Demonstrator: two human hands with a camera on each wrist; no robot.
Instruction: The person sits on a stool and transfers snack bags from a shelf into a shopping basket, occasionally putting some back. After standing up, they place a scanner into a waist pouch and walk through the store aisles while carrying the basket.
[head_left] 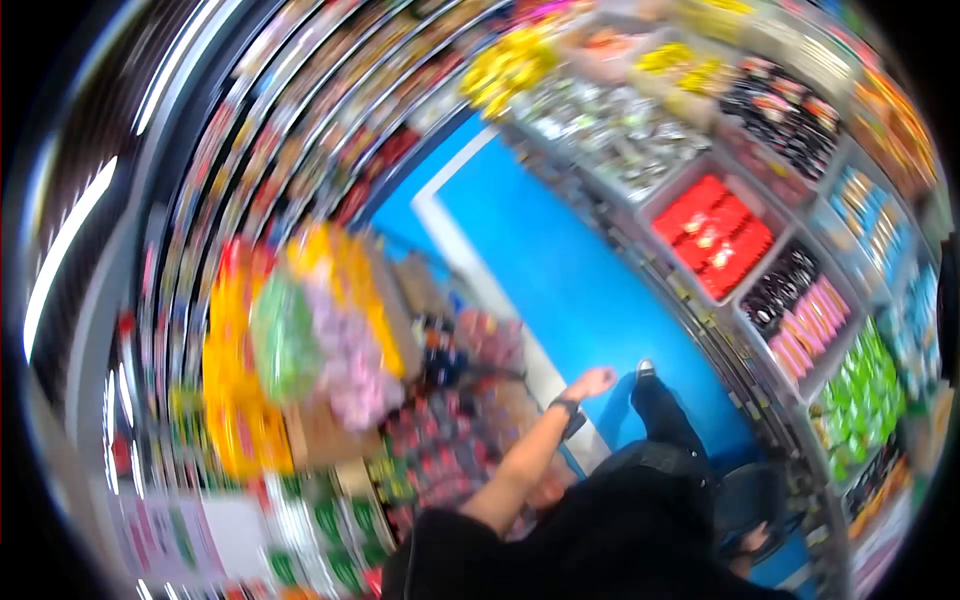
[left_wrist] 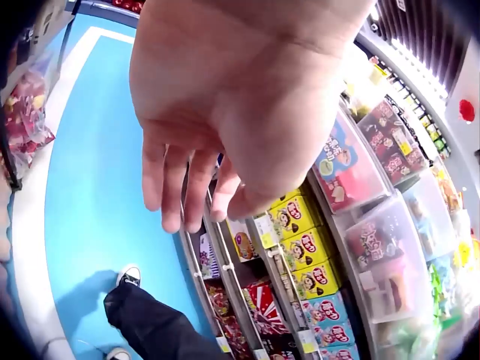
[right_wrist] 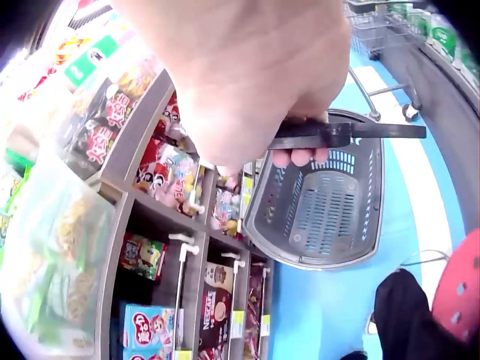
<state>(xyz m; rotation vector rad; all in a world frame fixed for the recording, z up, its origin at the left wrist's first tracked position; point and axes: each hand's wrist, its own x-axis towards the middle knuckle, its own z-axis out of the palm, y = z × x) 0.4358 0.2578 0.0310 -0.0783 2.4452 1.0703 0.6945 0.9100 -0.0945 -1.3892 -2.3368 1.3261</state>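
Observation:
My right hand (right_wrist: 247,82) grips the black handle (right_wrist: 386,131) of a grey plastic shopping basket (right_wrist: 371,199), its fingertips curled under the bar. The basket hangs below that hand, its slotted floor bare in the right wrist view. Low in the head view the same hand (head_left: 755,540) appears small and blurred. With the palm facing its wrist camera, my left hand (left_wrist: 236,127) has loosely extended fingers and holds nothing. A dark watch (head_left: 568,405) is on the left wrist. Shelved yellow snack boxes (left_wrist: 307,240) appear beyond the left fingers in the left wrist view.
Along a blue aisle floor (head_left: 560,250) stand bins of packaged snacks, including red packs (head_left: 715,235) and green packs (head_left: 860,400). Opposite, yellow bags (head_left: 230,380) are piled high. A wheeled metal cart (right_wrist: 382,30) stands beyond the basket.

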